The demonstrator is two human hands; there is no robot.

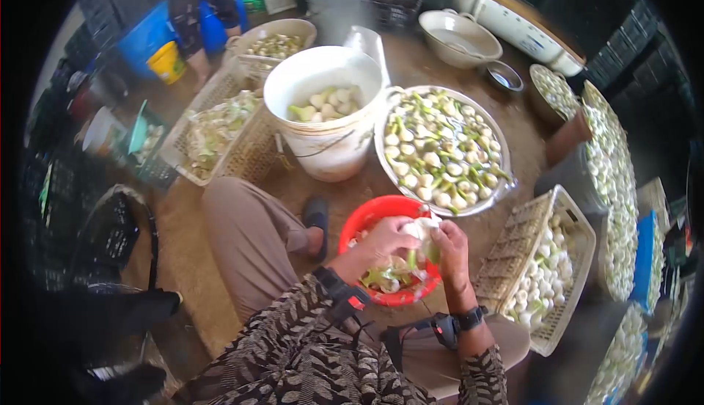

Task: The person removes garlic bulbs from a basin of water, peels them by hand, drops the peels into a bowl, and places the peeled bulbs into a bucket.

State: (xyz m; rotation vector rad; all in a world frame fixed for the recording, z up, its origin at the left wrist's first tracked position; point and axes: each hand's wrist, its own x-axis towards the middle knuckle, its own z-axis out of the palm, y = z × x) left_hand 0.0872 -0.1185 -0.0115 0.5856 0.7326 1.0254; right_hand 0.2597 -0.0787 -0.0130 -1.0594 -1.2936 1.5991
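Observation:
Both hands meet over a red plastic basin [402,300] between my legs. My left hand [392,238] has its fingers closed round a white bulb [422,230] with a green stem, like an onion or garlic. From the other side, my right hand [452,246] grips the same bulb, its thumb and fingers bent against it. Whether a small blade is in this hand, I cannot make out. Loose green and whitish peelings [389,276] lie in the basin below.
Ahead stand a white bucket [323,141] of bulbs and a round basin [506,157] full of bulbs with green stems. A tilted crate [579,258] of white bulbs is at right. Crates with peelings [216,130] stand left. Another person's legs [192,27] show at upper left.

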